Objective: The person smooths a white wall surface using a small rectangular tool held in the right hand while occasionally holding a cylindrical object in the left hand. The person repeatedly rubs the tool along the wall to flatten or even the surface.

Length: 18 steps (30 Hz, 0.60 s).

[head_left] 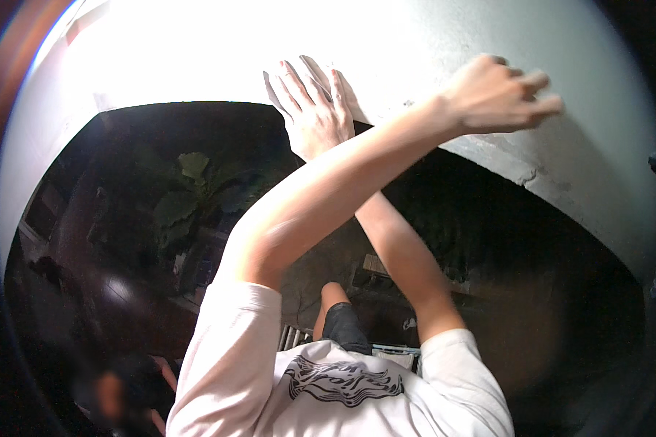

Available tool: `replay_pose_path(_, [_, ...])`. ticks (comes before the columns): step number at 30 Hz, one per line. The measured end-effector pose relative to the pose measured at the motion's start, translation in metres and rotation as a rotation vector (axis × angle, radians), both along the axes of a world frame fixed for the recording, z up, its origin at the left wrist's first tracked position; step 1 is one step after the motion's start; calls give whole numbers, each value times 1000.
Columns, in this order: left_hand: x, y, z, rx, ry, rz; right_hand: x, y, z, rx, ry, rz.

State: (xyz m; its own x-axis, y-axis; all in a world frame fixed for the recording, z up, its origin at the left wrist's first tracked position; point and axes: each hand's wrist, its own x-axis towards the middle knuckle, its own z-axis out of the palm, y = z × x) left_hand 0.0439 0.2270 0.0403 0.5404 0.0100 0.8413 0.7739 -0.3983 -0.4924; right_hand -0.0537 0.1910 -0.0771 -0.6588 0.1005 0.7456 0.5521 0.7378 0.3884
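Observation:
My arms cross in front of me. My right hand (313,109) lies flat on a pale plastered wall (430,44), fingers straight and slightly spread, holding nothing. My left arm passes over the right forearm and reaches to the right, where my left hand (499,95) presses on the same wall with bent, bunched fingers. Whether something small sits under those fingers is hidden. A cracked, chipped lower edge of the wall (525,175) runs just below my left hand.
Strong light washes out the wall at the upper left. Below is a dark space with large-leaved plants (193,164). A blurred person (116,393) stands at the lower left. My knee in dark shorts (342,320) is over metal slats (291,339).

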Motion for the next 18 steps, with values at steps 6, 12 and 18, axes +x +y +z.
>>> replay_pose_path(6, [-23,30,49,278,118,105,-20,-20,16,-118,-156,-107])
replay_pose_path(12, [-12,42,37,239,82,43,-6,-29,16,-224,126,344])
replay_pose_path(18, [-17,36,40,240,110,-26,-16,-29,55,-41,368,277])
